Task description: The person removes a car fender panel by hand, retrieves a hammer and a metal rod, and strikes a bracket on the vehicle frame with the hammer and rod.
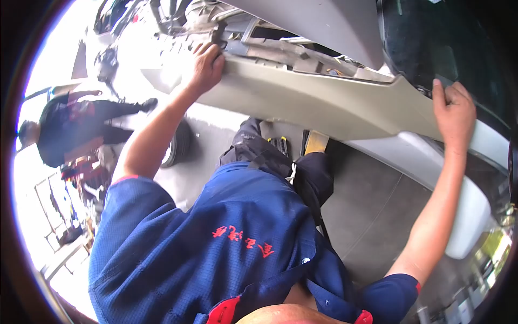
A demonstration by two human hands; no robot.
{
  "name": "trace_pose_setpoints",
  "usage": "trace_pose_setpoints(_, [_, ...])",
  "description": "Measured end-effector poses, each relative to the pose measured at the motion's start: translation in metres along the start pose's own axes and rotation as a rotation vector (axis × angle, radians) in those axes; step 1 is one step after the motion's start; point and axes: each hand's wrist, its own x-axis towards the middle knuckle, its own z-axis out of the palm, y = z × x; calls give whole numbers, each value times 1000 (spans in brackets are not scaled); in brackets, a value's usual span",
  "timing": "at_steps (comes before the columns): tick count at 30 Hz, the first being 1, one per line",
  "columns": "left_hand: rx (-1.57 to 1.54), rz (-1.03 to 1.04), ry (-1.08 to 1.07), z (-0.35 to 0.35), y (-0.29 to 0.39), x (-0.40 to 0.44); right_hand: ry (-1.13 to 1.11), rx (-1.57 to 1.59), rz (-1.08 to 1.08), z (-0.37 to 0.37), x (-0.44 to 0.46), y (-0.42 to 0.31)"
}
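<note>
A dull beige-grey car fender (324, 100) stretches across the upper middle, along the side of the car's engine bay (275, 49). My left hand (206, 69) is closed over the fender's upper edge at its front end, with the fingertips hidden behind it. At the rear end, near the dark windscreen (437, 48), my right hand (455, 110) is curled over the edge with the thumb pointing up. Whether the fender is fastened to the car, I cannot tell.
A light grey raised hood (334, 24) overhangs the engine bay. At left, another person (65, 127) stands in dark clothes near a tyre (178, 141). A white curved body panel (468, 221) lies at lower right. Grey floor (372, 210) shows below the fender.
</note>
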Motion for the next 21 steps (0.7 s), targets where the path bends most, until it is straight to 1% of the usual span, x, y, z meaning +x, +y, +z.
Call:
trace_pose_setpoints(2, [-77, 48, 33, -1, -10, -3, 11, -20, 20, -6, -1, -3])
trace_pose_setpoints(3, [-111, 59, 22, -9, -9, -9, -21, -35, 22, -12, -1, -6])
trace_pose_setpoints(4, [-144, 105, 56, -18, -2, -12, -33, -42, 44, -16, -2, -8])
trace_pose_setpoints(5, [-153, 72, 54, -25, 3, -16, -59, -43, 66, -20, -4, -9])
trace_pose_setpoints(6, [-162, 53, 31, -25, 9, -15, -52, -92, 44, -15, -4, -5])
trace_pose_setpoints(7, [-174, 38, 9, -24, 16, -14, -53, -81, 98, -12, -7, -2])
trace_pose_setpoints(9, [-151, 64, -109, -34, 15, -13, -78, -24, 134, -13, -8, -6])
trace_pose_setpoints(10, [-133, 98, -158, -36, 11, -6, -52, -96, 89, -12, -8, -5])
trace_pose_setpoints(11, [-196, 144, -189, -36, 6, -3, -43, -165, 53, -12, -9, -4])
trace_pose_setpoints(13, [-365, 144, -267, -43, 11, 8, -92, -212, 68, -14, -9, 3])
trace_pose_setpoints(15, [-350, 226, -360, -45, 6, 14, -169, -234, 181, -17, -8, 5])
trace_pose_setpoints(16, [-413, 268, -400, -39, -1, 16, -151, -259, 166, -23, -11, 2])
trace_pose_setpoints(17, [-383, 321, -398, -40, 7, 22, -133, -279, 148, -25, -11, -4])
trace_pose_setpoints(19, [-374, 299, -483, -38, 16, 33, -97, -300, 86, -21, -6, -12])
trace_pose_setpoints(20, [-423, 318, -486, -34, 14, 38, -76, -281, 84, -23, -7, -12])
trace_pose_setpoints(21, [-434, 248, -564, -36, 20, 47, -57, -260, 78, -24, -7, -12])
